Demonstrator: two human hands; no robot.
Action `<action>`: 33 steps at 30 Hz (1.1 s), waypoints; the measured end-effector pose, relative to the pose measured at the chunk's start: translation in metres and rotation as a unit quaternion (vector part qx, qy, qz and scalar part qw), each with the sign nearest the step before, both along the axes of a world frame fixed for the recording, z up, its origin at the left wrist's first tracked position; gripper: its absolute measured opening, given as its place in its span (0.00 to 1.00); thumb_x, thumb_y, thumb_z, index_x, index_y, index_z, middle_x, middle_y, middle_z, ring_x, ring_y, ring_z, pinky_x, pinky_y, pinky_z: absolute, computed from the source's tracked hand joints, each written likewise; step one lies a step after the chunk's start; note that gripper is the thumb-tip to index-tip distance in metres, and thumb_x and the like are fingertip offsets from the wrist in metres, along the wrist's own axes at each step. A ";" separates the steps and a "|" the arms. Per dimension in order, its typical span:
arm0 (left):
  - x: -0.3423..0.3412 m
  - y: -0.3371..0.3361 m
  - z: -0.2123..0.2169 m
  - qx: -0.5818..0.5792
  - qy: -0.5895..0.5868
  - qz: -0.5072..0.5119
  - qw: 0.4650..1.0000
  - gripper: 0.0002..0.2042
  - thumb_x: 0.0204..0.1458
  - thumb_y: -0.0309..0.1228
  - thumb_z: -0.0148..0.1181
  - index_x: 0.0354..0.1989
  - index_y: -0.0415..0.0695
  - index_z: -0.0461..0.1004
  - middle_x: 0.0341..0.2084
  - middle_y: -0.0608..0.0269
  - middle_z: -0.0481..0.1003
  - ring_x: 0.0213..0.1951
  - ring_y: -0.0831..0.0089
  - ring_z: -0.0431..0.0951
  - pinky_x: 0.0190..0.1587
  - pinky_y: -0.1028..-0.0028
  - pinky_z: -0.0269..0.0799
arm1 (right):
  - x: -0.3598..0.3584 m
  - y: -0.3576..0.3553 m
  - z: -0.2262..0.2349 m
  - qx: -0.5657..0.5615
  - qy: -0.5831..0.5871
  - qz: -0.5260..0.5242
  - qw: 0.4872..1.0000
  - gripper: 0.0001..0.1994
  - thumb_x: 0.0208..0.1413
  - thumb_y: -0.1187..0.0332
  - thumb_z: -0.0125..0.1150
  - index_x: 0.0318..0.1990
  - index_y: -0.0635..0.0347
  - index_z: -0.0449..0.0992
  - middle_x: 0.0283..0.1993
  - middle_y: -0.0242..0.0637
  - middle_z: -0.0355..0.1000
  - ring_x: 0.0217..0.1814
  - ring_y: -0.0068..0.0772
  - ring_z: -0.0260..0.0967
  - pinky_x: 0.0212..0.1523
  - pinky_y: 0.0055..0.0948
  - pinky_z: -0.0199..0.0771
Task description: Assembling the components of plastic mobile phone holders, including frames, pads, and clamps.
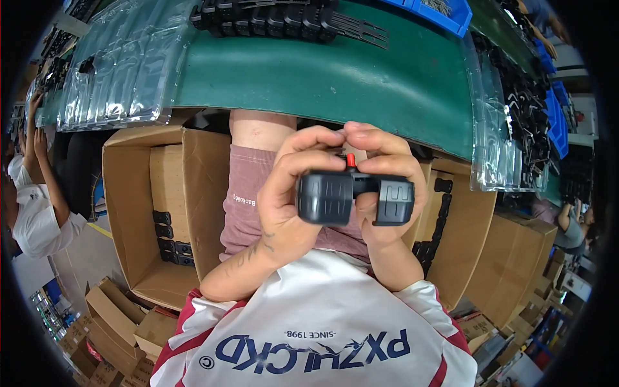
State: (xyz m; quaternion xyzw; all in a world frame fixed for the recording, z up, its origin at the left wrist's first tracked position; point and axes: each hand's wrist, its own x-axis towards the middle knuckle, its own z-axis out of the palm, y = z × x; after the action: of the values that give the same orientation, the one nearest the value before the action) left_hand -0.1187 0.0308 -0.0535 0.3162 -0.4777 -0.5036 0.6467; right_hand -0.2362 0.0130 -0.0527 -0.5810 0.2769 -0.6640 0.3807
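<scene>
In front of my lap I hold a black plastic part [325, 197] with two ribbed, rounded blocks joined by a narrow bridge. A small red piece [351, 160] sticks up at its middle. My left hand [278, 193] wraps round its left block, with fingers curled over the top. My right hand [412, 171] closes round the right block, the fingertips of both hands nearly meeting above the red piece. The part's underside and much of my thumbs are hidden.
Ahead lies a green work table [322, 77] with a row of black parts [271, 22] and a blue bin [445, 14]. Clear plastic trays [122, 71] flank it. Open cardboard boxes [196, 213] holding black parts stand beside my legs. Another person [42, 206] sits far left.
</scene>
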 end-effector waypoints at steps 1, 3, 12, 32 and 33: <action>-0.001 -0.001 -0.001 -0.012 0.007 -0.007 1.000 0.14 0.44 0.22 0.62 0.41 0.41 0.71 0.48 0.55 0.65 0.50 0.63 0.67 0.54 0.67 0.64 | 0.000 0.000 0.000 -0.002 -0.013 0.006 1.000 0.17 0.39 0.66 0.72 0.36 0.62 0.74 0.40 0.43 0.74 0.45 0.40 0.71 0.52 0.37 0.69; -0.004 -0.002 -0.004 -0.035 0.021 -0.022 0.999 0.14 0.44 0.23 0.61 0.41 0.41 0.71 0.49 0.54 0.63 0.51 0.62 0.67 0.55 0.66 0.63 | 0.001 0.001 0.001 -0.007 -0.040 0.018 0.999 0.17 0.38 0.66 0.73 0.35 0.62 0.73 0.40 0.44 0.74 0.46 0.40 0.71 0.53 0.37 0.70; -0.008 -0.005 -0.012 -0.008 -0.064 0.023 0.998 0.24 0.44 0.25 0.62 0.53 0.46 0.64 0.48 0.53 0.65 0.52 0.62 0.67 0.55 0.66 0.64 | 0.007 0.000 -0.010 0.056 -0.080 -0.035 0.995 0.15 0.41 0.77 0.66 0.39 0.65 0.72 0.42 0.46 0.73 0.45 0.40 0.72 0.53 0.38 0.70; 0.024 -0.007 0.005 0.102 0.208 -0.101 0.967 0.41 0.37 0.15 0.51 0.65 0.53 0.48 0.34 0.52 0.67 0.21 0.73 0.67 0.25 0.78 0.67 | 0.017 0.007 0.011 0.325 -0.121 0.218 0.912 0.43 0.44 0.73 0.64 0.67 0.66 0.45 0.65 0.58 0.51 0.62 0.47 0.57 0.58 0.36 0.60; 0.025 -0.009 0.005 0.088 0.225 -0.080 0.967 0.41 0.37 0.15 0.50 0.64 0.55 0.48 0.33 0.52 0.66 0.18 0.73 0.67 0.21 0.78 0.66 | 0.019 0.010 0.010 0.297 -0.119 0.216 0.922 0.43 0.45 0.72 0.64 0.67 0.66 0.44 0.65 0.59 0.51 0.61 0.47 0.59 0.57 0.36 0.62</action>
State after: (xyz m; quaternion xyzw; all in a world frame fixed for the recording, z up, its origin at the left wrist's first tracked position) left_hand -0.0935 0.0218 -0.0483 0.2115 -0.2975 -0.6517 0.6649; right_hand -0.2169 0.0227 -0.0429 -0.4036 0.2817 -0.5173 0.7001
